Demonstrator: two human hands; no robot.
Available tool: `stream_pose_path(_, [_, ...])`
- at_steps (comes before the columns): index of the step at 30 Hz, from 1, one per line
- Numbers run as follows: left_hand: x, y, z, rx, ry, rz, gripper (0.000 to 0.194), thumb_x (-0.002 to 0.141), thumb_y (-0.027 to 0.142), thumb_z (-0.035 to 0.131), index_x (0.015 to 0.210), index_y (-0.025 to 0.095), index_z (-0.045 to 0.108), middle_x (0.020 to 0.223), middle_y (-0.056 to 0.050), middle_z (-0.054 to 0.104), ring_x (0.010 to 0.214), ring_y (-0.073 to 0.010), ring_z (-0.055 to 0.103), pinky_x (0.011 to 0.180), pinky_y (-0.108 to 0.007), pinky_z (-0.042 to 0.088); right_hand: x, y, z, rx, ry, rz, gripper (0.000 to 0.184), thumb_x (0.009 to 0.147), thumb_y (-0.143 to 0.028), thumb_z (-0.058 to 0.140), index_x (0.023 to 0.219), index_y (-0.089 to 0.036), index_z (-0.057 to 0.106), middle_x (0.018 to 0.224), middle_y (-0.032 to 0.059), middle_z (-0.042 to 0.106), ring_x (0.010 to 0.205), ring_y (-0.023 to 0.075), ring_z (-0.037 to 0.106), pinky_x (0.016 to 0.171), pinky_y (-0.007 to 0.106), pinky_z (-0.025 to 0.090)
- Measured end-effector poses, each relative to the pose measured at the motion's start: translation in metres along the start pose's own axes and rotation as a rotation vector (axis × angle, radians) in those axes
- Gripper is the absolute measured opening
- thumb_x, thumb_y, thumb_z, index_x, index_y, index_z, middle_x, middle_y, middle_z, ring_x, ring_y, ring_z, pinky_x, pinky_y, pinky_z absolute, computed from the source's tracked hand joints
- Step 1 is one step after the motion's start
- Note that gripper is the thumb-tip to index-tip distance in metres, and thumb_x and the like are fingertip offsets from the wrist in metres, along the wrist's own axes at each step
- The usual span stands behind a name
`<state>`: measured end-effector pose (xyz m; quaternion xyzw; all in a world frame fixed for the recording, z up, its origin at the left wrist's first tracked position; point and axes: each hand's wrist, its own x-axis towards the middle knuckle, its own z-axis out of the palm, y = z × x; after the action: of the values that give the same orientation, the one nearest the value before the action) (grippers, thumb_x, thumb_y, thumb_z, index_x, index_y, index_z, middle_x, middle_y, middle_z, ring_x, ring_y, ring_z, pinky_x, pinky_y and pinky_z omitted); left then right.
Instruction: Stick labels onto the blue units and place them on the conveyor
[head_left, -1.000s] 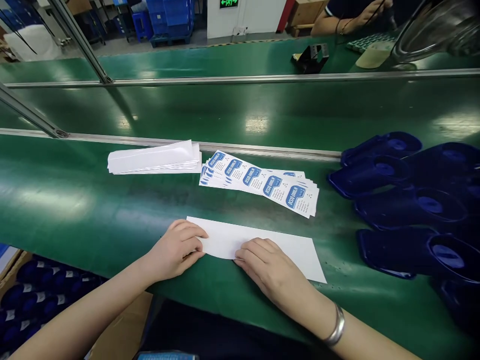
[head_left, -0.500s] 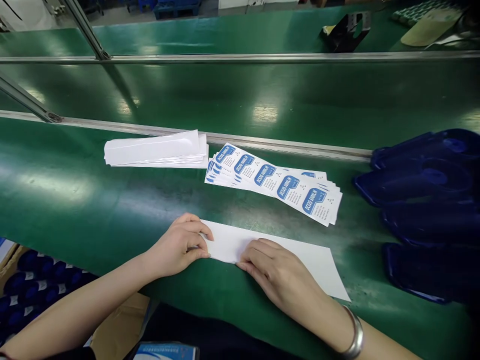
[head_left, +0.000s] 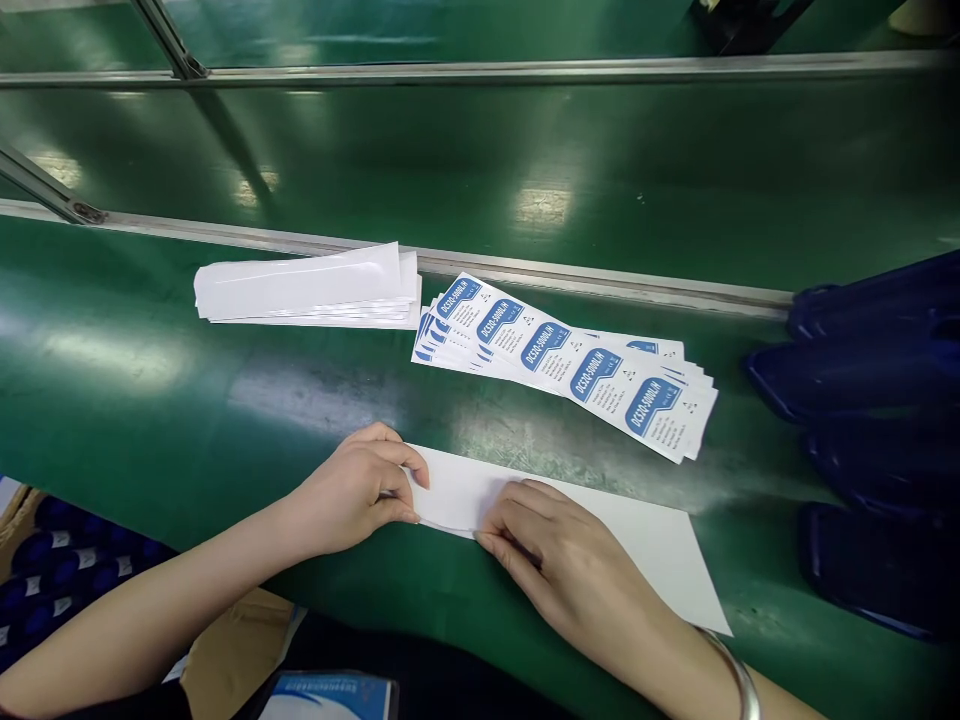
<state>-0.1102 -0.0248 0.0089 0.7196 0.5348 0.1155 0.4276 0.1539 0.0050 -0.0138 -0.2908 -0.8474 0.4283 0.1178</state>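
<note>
A white paper strip (head_left: 622, 535) lies slantwise on the green bench near its front edge, blank side up. My left hand (head_left: 367, 490) is closed on its left end, thumb at the lower edge and fingers curled over the top. Closer to the middle, my right hand (head_left: 547, 540) pinches the strip's near edge between thumb and fingers. Behind the strip is a fanned pile of printed label strips (head_left: 555, 355), white with blue marks. Left of that pile lies a stack of blank white strips (head_left: 300, 288).
Several dark blue plastic parts (head_left: 862, 380) stand along the bench's right side. A metal rail (head_left: 600, 285) runs behind the papers, with a slanted metal post (head_left: 45, 185) at left. Below left, an open carton (head_left: 82, 560) holds dark blue items. A black holder (head_left: 742, 25) is at the far back.
The view has tilted down, so the background and the other person have gone out of sight. Both hands keep their grip on the paper strip, with only slight finger movement.
</note>
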Motion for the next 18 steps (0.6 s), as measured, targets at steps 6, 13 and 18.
stream_pose_path(6, [0.005, -0.001, 0.006, 0.048, 0.063, 0.032, 0.018, 0.090, 0.015, 0.069, 0.072, 0.015, 0.068, 0.096, -0.002, 0.076, 0.091, -0.0181, 0.057, 0.082, -0.031, 0.046, -0.001, 0.003, 0.004, -0.070, 0.031, 0.041, 0.020, 0.106, -0.015, 0.043, 0.090, -0.019, 0.054, 0.087, 0.0047, 0.057, 0.078, 0.0230, 0.055, 0.069, 0.037, 0.044])
stream_pose_path(13, [-0.002, 0.002, 0.002, 0.000, 0.018, 0.003, 0.012, 0.087, 0.019, 0.073, 0.076, 0.020, 0.071, 0.104, 0.000, 0.072, 0.104, -0.0196, 0.057, 0.090, -0.032, 0.045, 0.002, 0.003, -0.003, 0.086, -0.021, 0.071, 0.018, 0.101, -0.009, 0.055, 0.087, -0.020, 0.057, 0.086, 0.0024, 0.058, 0.082, 0.0217, 0.055, 0.072, 0.035, 0.045])
stream_pose_path(18, [-0.010, 0.001, 0.008, 0.009, 0.052, -0.019, 0.013, 0.085, 0.018, 0.076, 0.072, 0.021, 0.072, 0.112, -0.001, 0.069, 0.112, -0.0220, 0.054, 0.097, -0.036, 0.043, 0.004, -0.003, -0.002, 0.020, -0.031, 0.056, 0.020, 0.098, -0.006, 0.059, 0.084, -0.019, 0.058, 0.084, 0.0021, 0.056, 0.081, 0.0223, 0.054, 0.072, 0.035, 0.044])
